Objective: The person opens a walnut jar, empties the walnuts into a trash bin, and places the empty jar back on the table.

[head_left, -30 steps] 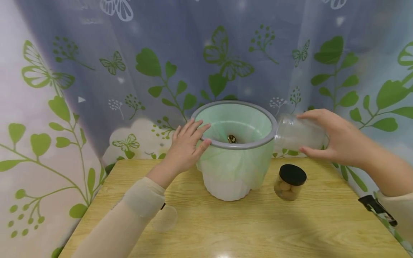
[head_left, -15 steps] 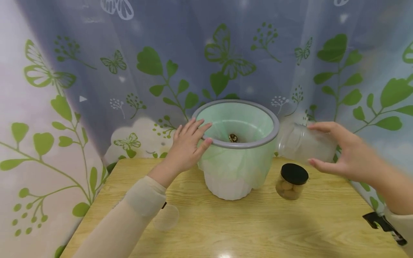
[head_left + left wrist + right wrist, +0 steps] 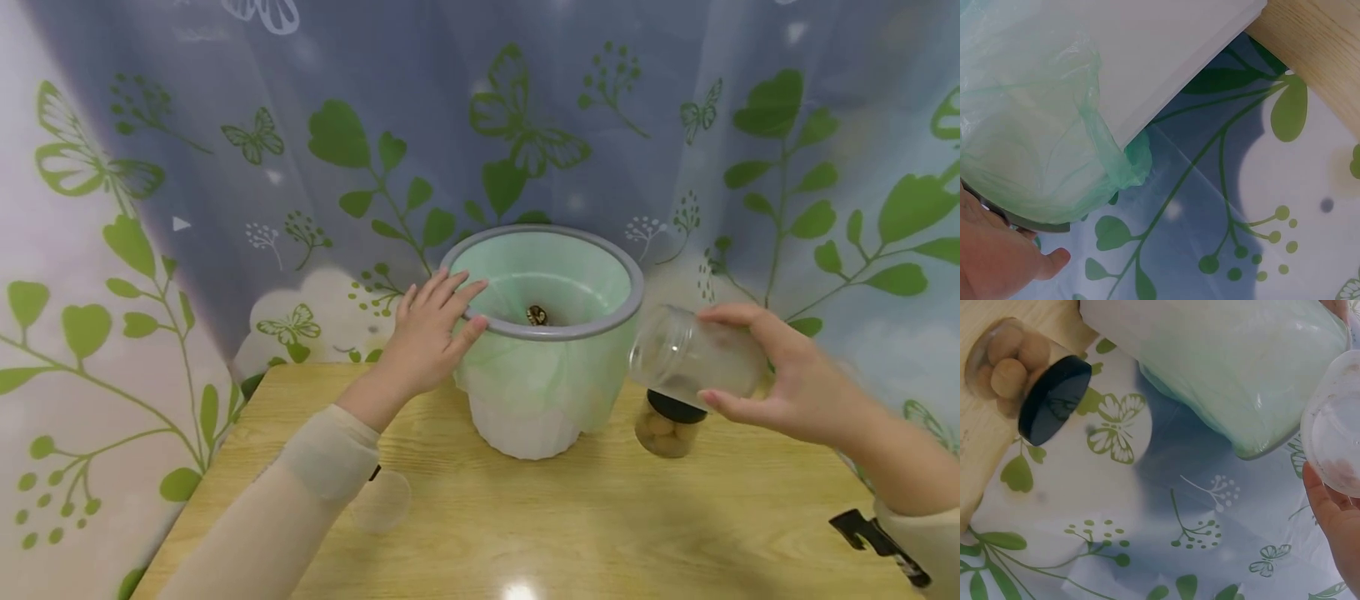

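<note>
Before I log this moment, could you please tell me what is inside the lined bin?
One small dark, brownish object lies at the bottom of the bin, on its green bag liner. The near rim hides the front of the floor, so anything there cannot be seen.

**Plastic, film and wood grain**

The empty jar (image 3: 693, 357) is clear, smooth plastic, faintly clouded inside. The bin (image 3: 525, 421) is matt white plastic with a grey rim, lined with thin, crinkled green film (image 3: 540, 375). The table (image 3: 570, 525) shows glossy wood grain.
</note>
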The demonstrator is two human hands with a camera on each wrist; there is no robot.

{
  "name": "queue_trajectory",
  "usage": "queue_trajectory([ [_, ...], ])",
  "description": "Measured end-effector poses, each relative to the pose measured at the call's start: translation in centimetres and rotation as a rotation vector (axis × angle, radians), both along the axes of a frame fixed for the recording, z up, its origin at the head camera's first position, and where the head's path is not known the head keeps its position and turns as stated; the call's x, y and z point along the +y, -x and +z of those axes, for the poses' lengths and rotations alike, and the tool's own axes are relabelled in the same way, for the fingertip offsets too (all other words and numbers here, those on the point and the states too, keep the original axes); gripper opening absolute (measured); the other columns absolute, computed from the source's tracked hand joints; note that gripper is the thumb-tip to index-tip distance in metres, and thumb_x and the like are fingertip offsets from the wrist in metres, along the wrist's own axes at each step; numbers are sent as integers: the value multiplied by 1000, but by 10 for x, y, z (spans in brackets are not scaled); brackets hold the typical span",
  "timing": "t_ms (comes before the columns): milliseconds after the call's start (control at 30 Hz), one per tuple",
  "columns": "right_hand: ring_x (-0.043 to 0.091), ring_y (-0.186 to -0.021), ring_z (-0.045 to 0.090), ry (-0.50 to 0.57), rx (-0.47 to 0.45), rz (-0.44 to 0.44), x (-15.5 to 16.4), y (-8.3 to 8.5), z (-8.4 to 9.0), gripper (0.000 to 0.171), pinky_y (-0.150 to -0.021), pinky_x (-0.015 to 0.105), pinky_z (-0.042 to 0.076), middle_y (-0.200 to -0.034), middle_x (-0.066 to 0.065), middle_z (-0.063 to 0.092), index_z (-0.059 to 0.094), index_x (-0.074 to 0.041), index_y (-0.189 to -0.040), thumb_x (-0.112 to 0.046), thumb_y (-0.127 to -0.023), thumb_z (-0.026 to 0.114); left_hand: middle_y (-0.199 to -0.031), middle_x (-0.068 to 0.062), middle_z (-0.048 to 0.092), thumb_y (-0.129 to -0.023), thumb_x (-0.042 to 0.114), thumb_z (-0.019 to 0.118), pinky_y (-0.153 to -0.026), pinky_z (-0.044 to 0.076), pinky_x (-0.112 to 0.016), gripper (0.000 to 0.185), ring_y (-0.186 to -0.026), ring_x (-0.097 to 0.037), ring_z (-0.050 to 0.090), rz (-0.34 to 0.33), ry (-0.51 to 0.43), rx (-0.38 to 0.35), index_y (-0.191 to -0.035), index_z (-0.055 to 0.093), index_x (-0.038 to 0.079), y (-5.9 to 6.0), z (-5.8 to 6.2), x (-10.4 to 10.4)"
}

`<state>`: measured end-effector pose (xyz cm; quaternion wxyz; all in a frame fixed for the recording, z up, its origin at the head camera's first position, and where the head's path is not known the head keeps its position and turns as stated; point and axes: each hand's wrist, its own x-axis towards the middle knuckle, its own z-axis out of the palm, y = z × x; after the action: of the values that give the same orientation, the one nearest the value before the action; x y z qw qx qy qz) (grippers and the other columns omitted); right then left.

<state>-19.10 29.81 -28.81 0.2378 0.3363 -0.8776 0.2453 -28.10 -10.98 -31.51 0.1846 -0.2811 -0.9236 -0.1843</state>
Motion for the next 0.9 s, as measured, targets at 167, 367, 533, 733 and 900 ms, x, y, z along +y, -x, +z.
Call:
queue_trajectory([
  [167,2,-94,53,56,-6,23,-2,0,-10,94,-67,15,47,-136,-19,48,49,-7,-143,7,-59,89,-164,-5,25,-95,74,8,-116,4,-64,83,-153,-28,7,-4,6,-1,-158,32,26,1,1,-1],
  [367,1,-104,52,98,-37,38,-5,0,-25,93,-75,12,46,-140,-17,46,48,-5,-143,10,-61,88,-164,-5,26,-96,74,8,-116,5,-64,83,-153,-28,8,-2,14,1,-158,33,26,1,1,-2],
  [533,3,-111,52,144,-24,126,-8,2,-32,93,-80,11,46,-141,-10,48,47,2,-140,16,-57,86,-164,-5,25,-95,74,6,-116,5,-64,84,-153,-28,7,-1,15,-1,-158,33,26,0,1,-2],
  [733,5,-110,52,194,-53,145,-14,0,-44,92,-74,15,48,-139,-9,49,46,3,-139,17,-57,85,-164,-6,25,-94,74,6,-116,5,-64,85,-153,-29,7,-3,12,-10,-158,33,25,-1,3,-3],
  [900,4,-111,53,233,-51,187,-18,3,-57,94,-73,14,49,-136,-7,51,46,6,-138,19,-53,85,-164,-6,26,-94,75,5,-116,6,-64,86,-153,-29,8,-5,12,-3,-158,33,24,-1,2,-2],
])
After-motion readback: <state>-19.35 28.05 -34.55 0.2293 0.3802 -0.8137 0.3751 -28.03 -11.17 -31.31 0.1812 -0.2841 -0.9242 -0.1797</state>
